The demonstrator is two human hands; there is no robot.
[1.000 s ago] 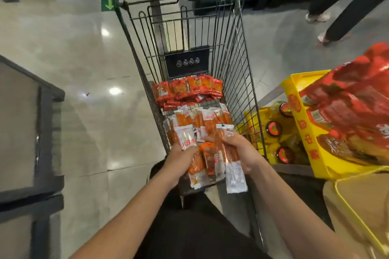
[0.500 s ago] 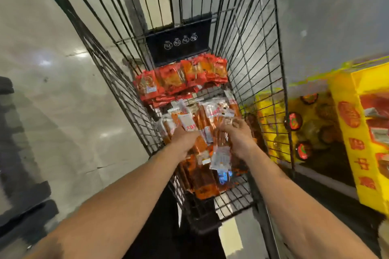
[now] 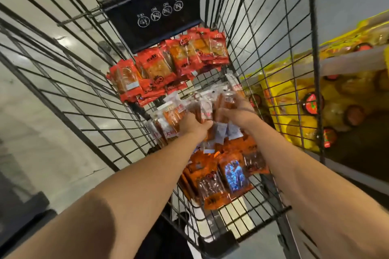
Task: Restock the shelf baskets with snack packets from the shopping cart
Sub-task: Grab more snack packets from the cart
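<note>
Both forearms [image 3: 117,202] are bare, sleeveless to the frame edge, wrists unadorned.

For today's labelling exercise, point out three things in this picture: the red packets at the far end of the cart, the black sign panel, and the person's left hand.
red packets [image 3: 168,65], head view, on a front packet's face.
black sign panel [image 3: 155,17], head view, just below its white icons.
left hand [image 3: 192,125], head view, on its back.
</note>
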